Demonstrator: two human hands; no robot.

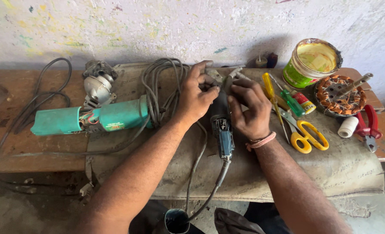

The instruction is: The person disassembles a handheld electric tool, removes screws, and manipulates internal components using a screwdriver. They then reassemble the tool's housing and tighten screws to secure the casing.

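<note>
Mid-frame, on the grey cloth (339, 173), lies a dark blue grinder (222, 130), worn and dusty, with its grey cord (209, 195) trailing toward the bottom edge. Its long axis runs nearly vertical in the frame, head up toward the wall, tail down. The left hand (196, 95) and the right hand (248, 108) both clasp its upper end, fingers curled, close together. A green grinder (93, 119) lies left.
</note>
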